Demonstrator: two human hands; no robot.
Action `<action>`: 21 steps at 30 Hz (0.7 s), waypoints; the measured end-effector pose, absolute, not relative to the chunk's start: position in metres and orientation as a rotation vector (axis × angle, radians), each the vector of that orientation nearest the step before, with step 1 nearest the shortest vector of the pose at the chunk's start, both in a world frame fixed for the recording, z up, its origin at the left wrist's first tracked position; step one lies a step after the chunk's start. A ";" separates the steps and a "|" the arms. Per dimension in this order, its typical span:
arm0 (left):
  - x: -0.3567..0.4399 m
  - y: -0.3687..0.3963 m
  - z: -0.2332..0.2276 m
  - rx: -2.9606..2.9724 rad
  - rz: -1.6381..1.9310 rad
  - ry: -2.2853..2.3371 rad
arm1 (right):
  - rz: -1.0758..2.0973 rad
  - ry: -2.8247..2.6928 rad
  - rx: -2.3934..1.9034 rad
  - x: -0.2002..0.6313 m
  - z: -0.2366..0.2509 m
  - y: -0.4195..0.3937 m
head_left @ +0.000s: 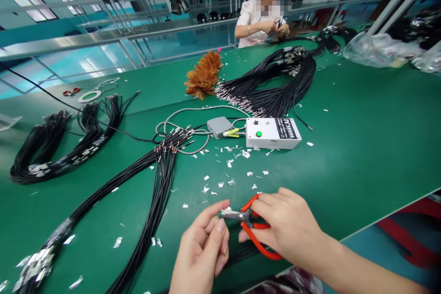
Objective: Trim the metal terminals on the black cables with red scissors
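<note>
A: At the far left of the frame we see a looped cable bundle (65, 147) lying on the green table (361, 147), with a tape ring (89, 96) above it in the upper left.

B: Next to the right we have the long cables (156, 183), running from the lower left corner up toward the centre, their metal tips fanned out near the grey box (219, 127).

A: Bottom centre is our left hand (203, 248). Its thumb and forefinger are pinched together just at the tips of the scissors' blades; whatever sits between them is too small for us to make out.

B: Our right hand (289, 225) is just right of it, closed around the red handles of the scissors (251, 225). The blades point left and look shut, or nearly so.

A: Silver scraps (227, 163) are scattered across the table above both hands.

B: Above those, centre frame, the white box (273, 133) with a green button lies beside the grey one.

A: Further up, we see an orange feather duster (204, 76) and, to its right, another big cable bundle (275, 82).

B: At the top, right of centre, a person (263, 18) across the table has both hands together on something small. Upper right corner holds clear plastic bags (375, 48).
</note>
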State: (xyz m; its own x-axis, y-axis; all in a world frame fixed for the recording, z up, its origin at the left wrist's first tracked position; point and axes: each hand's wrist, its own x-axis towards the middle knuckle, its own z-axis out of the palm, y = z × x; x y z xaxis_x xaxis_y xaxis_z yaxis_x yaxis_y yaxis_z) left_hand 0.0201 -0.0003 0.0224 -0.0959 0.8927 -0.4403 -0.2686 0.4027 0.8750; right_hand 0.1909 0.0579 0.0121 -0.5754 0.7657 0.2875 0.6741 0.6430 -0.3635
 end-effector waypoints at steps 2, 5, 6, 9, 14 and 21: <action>0.020 -0.001 0.023 0.631 1.087 1.319 | 0.263 -2.465 -1.127 0.191 0.014 0.059; 0.019 -0.001 0.024 0.616 1.081 1.314 | 0.227 -2.476 -1.115 0.192 0.016 0.060; 0.019 -0.002 0.024 0.607 1.078 1.312 | 0.225 -2.477 -1.112 0.192 0.016 0.060; 0.019 -0.002 0.024 0.595 1.073 1.310 | 0.249 -2.477 -1.127 0.192 0.016 0.059; 0.020 -0.002 0.024 0.605 1.064 1.307 | 0.311 -2.481 -1.159 0.192 0.014 0.060; 0.020 -0.003 0.025 0.598 1.050 1.329 | 0.419 -2.500 -1.212 0.193 0.013 0.060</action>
